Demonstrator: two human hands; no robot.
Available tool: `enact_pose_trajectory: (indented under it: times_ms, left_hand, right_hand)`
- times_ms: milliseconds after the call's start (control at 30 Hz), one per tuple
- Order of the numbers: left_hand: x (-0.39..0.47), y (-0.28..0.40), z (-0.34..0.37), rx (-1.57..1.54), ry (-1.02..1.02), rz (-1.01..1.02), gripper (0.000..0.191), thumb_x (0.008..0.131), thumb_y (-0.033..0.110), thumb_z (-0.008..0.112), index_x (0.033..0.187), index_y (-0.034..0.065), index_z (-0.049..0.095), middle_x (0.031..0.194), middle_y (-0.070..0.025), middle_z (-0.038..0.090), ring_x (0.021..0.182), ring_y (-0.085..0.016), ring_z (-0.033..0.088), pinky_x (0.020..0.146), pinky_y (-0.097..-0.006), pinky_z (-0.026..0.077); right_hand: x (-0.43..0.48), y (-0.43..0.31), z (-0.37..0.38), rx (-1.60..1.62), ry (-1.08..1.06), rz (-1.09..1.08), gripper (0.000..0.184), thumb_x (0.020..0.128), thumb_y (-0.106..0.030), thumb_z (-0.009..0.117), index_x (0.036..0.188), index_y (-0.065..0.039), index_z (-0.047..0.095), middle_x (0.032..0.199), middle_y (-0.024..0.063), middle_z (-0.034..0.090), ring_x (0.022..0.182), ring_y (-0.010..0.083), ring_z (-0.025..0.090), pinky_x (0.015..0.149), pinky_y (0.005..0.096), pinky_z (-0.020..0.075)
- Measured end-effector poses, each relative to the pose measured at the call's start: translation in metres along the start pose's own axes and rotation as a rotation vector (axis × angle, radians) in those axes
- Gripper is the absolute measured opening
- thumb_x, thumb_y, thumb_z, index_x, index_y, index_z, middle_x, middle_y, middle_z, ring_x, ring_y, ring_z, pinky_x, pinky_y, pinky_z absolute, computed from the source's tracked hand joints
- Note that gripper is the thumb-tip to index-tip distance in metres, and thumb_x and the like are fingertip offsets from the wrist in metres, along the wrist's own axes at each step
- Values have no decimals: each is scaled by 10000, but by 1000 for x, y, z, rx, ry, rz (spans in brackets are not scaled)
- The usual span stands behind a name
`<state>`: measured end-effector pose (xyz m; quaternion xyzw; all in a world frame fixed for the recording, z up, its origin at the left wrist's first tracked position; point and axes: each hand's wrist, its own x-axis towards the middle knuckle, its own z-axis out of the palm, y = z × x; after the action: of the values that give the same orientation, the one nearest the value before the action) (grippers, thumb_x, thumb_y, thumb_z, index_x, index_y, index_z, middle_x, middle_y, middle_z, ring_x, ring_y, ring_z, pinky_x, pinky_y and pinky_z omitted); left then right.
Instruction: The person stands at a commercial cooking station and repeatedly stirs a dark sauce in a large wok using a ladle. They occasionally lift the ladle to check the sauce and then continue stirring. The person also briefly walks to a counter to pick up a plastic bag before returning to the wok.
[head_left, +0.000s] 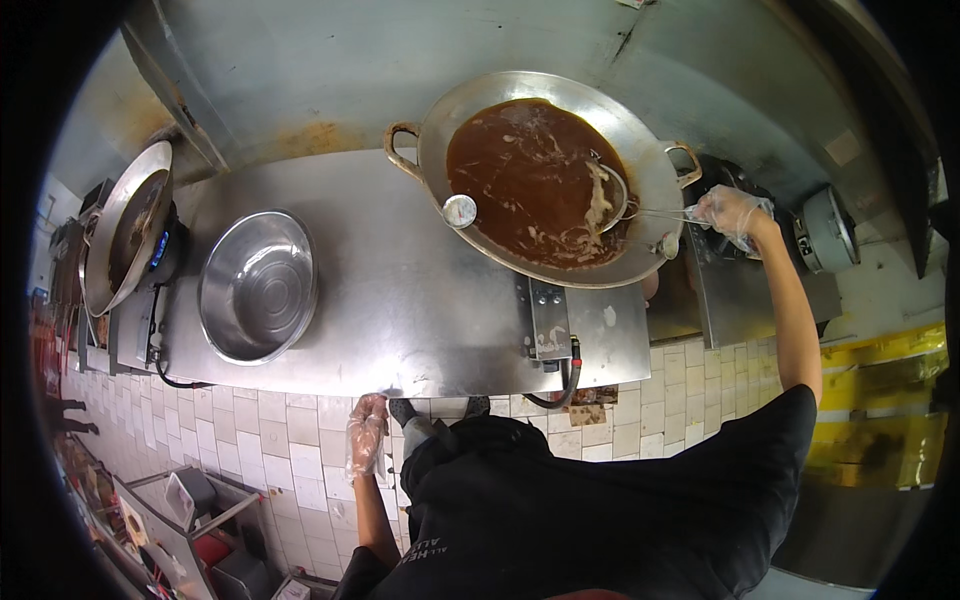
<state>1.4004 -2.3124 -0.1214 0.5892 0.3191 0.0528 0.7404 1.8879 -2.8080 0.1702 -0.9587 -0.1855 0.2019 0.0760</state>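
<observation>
At the right rim of a large metal wok (551, 82), my right hand (727, 214) in a clear plastic glove grips the thin handle of a wire strainer (624, 196). The strainer's round head dips into brown liquid (517, 187), and pale foam or scraps lie in it. My left hand (367, 435), gloved too, hangs by the front edge of the steel worktop (375, 300); its fingers look curled and nothing is visible in it. A dial thermometer (459, 211) sits at the wok's near left rim, and a second dial (669, 245) at its right rim.
A steel bowl (259, 289) stands on the worktop's left part. Farther left, another wok (124, 232) sits over a blue burner flame (160, 249). A gas hose (566, 382) hangs at the front edge. To the right stands a lidded pot (825, 229); a cart (202, 517) is behind at left.
</observation>
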Motion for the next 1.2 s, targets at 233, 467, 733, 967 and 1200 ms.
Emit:
enact_pose_trajectory:
  times_ms: [233,467,733,967,1200]
  left_hand:
    - [-10,-11,3,-2,41,3,188,958,252,632,957,65,618,703,29,537,540,-34,454,477,-202,366]
    - [-24,-22,0,-17,98,0,185,961,241,625,966,56,616,696,25,538,540,-44,465,482,-207,377]
    - [-41,-26,1,-47,163,44,200,957,242,632,995,46,630,694,17,548,526,-48,468,465,-210,382]
    - [-55,-24,3,-43,185,64,262,963,274,622,1022,20,624,709,15,550,538,-49,479,473,-203,396]
    - [-66,-32,-3,-57,239,78,219,957,252,630,999,37,632,668,23,540,476,-49,455,424,-207,371]
  right_hand:
    - [46,12,48,145,-59,-239,320,942,-316,627,926,-3,689,764,67,660,729,177,596,694,350,484]
    - [73,-9,66,420,-87,-96,357,919,-414,659,818,-72,648,647,-38,518,541,92,450,507,269,381]
    - [77,-30,77,651,52,-121,409,886,-484,677,849,-80,634,598,-53,472,534,83,438,506,270,380]
    - [90,-34,87,591,119,-147,420,884,-497,673,876,-79,638,566,-51,463,460,76,411,437,258,334]
    - [81,-43,82,437,244,-187,412,906,-471,652,794,-76,629,557,-26,473,469,108,435,455,297,357]
